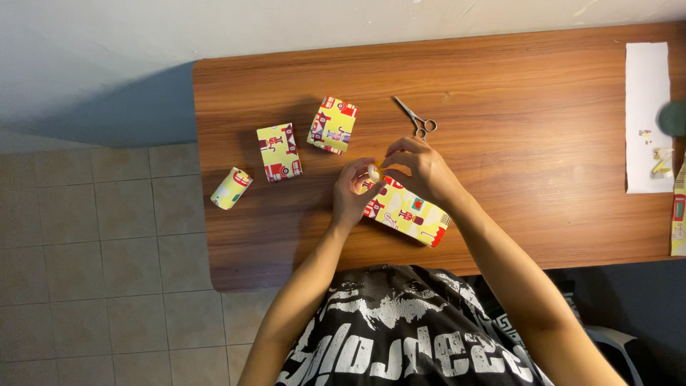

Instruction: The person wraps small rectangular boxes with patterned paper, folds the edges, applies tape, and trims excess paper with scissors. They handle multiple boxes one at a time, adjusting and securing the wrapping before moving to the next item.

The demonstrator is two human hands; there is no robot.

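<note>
My left hand [351, 191] and my right hand [423, 169] meet above a long box wrapped in yellow patterned paper [411, 213] that lies on the wooden table [514, 107]. Between their fingertips they pinch a small pale yellowish thing [374, 171], too small to tell what it is. The wrapped box lies under both hands, partly hidden by them.
Two more wrapped boxes [279, 151] [332, 125] and a small wrapped roll [231, 188] lie to the left. Small scissors [416, 119] sit behind my hands. A white paper strip [647, 93] with small scraps and a patterned sheet edge [679, 214] lie at the right. Tiled floor lies to the left.
</note>
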